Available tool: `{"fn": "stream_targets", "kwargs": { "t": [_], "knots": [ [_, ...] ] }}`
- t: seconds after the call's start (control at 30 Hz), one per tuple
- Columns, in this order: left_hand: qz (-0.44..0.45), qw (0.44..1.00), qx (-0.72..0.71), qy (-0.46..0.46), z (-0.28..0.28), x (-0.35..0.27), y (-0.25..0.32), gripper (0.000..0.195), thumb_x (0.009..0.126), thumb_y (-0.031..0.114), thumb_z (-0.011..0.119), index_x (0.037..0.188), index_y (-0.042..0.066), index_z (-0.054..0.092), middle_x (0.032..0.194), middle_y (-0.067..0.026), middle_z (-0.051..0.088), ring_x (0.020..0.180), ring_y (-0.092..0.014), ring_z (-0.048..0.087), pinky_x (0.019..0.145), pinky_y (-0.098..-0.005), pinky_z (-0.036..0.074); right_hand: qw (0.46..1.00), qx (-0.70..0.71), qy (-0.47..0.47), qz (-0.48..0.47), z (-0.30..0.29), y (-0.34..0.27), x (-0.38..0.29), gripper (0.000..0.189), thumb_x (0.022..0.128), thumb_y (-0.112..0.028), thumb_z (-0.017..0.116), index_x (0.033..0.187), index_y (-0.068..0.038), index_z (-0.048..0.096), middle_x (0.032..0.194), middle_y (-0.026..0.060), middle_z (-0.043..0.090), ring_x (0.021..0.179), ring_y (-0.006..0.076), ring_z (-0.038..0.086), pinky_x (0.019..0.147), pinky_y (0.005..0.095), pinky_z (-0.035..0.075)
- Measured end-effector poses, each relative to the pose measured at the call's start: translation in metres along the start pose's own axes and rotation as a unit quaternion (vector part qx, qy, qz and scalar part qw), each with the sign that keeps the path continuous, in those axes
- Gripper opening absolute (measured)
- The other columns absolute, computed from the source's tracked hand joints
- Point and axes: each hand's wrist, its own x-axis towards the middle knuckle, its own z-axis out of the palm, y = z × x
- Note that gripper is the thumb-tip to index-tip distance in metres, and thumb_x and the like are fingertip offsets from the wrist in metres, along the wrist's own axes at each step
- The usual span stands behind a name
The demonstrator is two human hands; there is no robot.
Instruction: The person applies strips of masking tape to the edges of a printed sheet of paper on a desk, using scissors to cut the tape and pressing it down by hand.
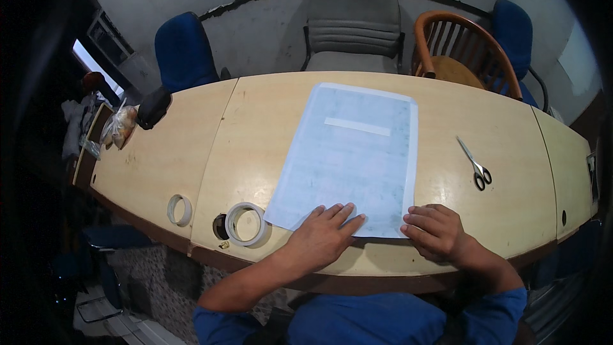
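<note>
A large pale blue sheet with white borders [354,167] lies on the wooden table [254,129], with a white strip [357,126] across its upper part. My left hand [330,232] rests on the sheet's near edge, fingers spread. At the near right corner is my right hand [433,232], its fingers bent and touching the corner; whether they pinch it cannot be told. Scissors with black handles [474,165] lie to the right of the sheet. Left of its near left corner is a wide tape roll [230,225], and farther left stands a smaller tape roll [188,211].
A clear plastic bag with contents [119,127] and a black object [154,108] sit at the table's left end. Beyond the far edge stand a grey chair [354,24], a wooden armchair [459,33] and blue chairs [184,52]. A round hole [219,226] is beside the wide roll.
</note>
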Motion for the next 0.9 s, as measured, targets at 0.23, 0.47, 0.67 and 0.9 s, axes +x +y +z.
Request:
{"fn": "stream_targets", "kwargs": {
  "t": [0.23,0.47,0.67,0.9],
  "knots": [
    [-0.021,1.000,0.014,0.017,-0.010,0.004,0.000,0.048,0.096,0.025,0.072,0.140,0.007,0.061,0.143,-0.0213,0.062,0.130,-0.036,0.062,0.109,-0.0510,0.048,0.999,-0.033,0.015,-0.012,-0.011,0.006,0.003,0.024,0.076,-0.005,0.077,0.100,-0.002,0.076,0.102,0.0111,0.075,0.096,0.0286,0.074,0.078,0.0395,0.061],
    [-0.040,0.995,0.085,0.035,-0.011,-0.010,-0.016,0.043,0.092,0.018,0.070,0.134,0.010,0.066,0.144,-0.0198,0.063,0.128,-0.035,0.064,0.107,-0.0512,0.049,0.995,-0.057,0.071,0.035,-0.019,0.028,-0.006,0.026,0.067,0.005,0.079,0.091,-0.003,0.072,0.095,0.0106,0.073,0.088,0.0299,0.073,0.073,0.0406,0.061],
    [-0.030,0.997,0.047,0.062,-0.013,-0.024,-0.021,0.033,0.086,0.009,0.069,0.118,0.009,0.075,0.130,-0.0140,0.070,0.104,-0.029,0.070,0.086,-0.0411,0.055,0.995,-0.054,0.038,0.073,-0.033,0.051,-0.024,0.031,0.063,0.007,0.079,0.082,-0.006,0.059,0.090,0.0105,0.069,0.089,0.0342,0.072,0.071,0.0434,0.058],
    [0.006,0.996,0.036,0.078,-0.004,-0.030,-0.017,0.033,0.083,0.010,0.071,0.115,0.010,0.075,0.097,-0.0053,0.066,0.082,-0.024,0.064,0.072,-0.0385,0.052,0.980,-0.009,0.040,0.195,-0.027,0.048,-0.045,0.029,0.074,0.008,0.079,0.093,-0.005,0.061,0.095,0.0144,0.070,0.092,0.0374,0.071,0.079,0.0460,0.057]
  ]
}}
